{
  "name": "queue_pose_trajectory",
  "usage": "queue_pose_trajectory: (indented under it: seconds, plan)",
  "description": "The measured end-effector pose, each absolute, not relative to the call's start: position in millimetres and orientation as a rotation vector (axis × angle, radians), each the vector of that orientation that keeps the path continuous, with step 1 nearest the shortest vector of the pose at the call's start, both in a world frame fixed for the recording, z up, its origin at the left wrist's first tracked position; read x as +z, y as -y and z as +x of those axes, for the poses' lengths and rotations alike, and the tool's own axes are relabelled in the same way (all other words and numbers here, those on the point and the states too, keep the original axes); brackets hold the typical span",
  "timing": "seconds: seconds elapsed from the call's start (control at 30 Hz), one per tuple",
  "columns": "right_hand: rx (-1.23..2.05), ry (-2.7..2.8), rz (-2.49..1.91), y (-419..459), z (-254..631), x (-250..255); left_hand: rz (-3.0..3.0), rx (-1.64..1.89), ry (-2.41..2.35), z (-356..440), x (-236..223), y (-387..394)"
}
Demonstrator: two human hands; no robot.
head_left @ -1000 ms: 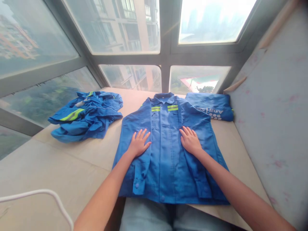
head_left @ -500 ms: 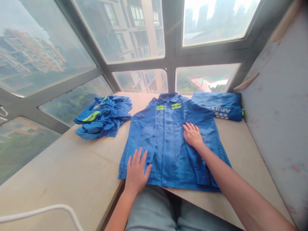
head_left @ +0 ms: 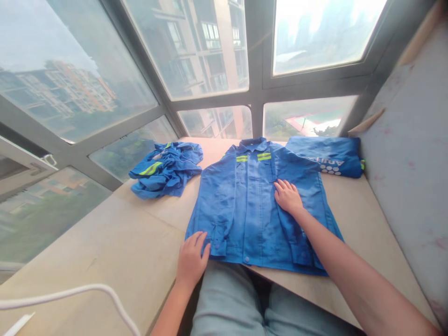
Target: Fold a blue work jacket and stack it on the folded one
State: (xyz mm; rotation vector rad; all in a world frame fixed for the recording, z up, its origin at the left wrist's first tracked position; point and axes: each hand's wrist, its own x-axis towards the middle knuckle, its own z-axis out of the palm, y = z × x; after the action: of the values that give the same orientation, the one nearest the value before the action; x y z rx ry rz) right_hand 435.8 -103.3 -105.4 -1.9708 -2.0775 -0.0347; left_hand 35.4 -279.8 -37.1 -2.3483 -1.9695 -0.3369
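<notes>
A blue work jacket (head_left: 257, 210) lies front up, its collar away from me and its sleeves folded in over the front. Yellow-green reflective strips mark its chest. My left hand (head_left: 192, 261) rests at the jacket's lower left corner beside a sleeve cuff, fingers extended and thumb apart. On the right side of the chest, my right hand (head_left: 289, 197) lies flat on the cloth with its fingers loosely spread. Neither hand grips anything that I can see.
A crumpled blue garment (head_left: 166, 170) with a reflective strip sits at the back left. Behind the jacket's right shoulder is a folded blue garment (head_left: 325, 151) with white printing. A white cable (head_left: 70, 293) curves across the near left. Windows and a wall (head_left: 413, 163) border the wooden surface (head_left: 140, 242).
My left hand has slid down off the jacket's left front to its bottom corner, uncovering the sleeve cuff. My right hand stays in place on the chest. The view has shifted slightly left.
</notes>
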Motion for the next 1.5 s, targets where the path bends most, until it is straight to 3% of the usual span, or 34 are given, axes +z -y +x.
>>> queue_pose_trajectory:
  seconds: [0.2,0.3,0.53,0.7,0.9,1.07,1.3,1.5]
  plan:
    - [-0.019,2.061,-1.983,104.1,434.6,-102.3,-2.026,-0.295,2.710,19.9,-21.4,258.2]
    - [-0.003,2.050,-1.989,104.0,434.1,-102.3,-2.104,-0.231,2.577,32.9,-18.8,251.2]
    - [-0.011,2.057,-1.962,103.7,433.3,-103.0,-1.947,-0.471,2.493,28.5,-14.3,250.2]
    - [-0.007,2.034,-1.962,105.4,432.2,-98.3,-1.955,-0.089,2.255,34.4,-15.7,256.3]
    - [0.129,1.994,-1.938,103.6,433.1,-86.8,-2.174,-0.224,1.813,84.2,-39.7,250.9]
    - [0.240,2.002,-1.919,104.9,441.4,-72.1,-2.385,-0.151,1.725,115.6,-68.8,242.8]
    - [0.038,1.958,-1.888,214.8,444.6,-74.4,-2.422,-0.169,1.735,109.8,-77.5,237.7]
    - [0.080,2.050,-1.896,291.3,428.7,-87.9,-2.431,-0.177,1.728,109.4,-74.8,233.2]
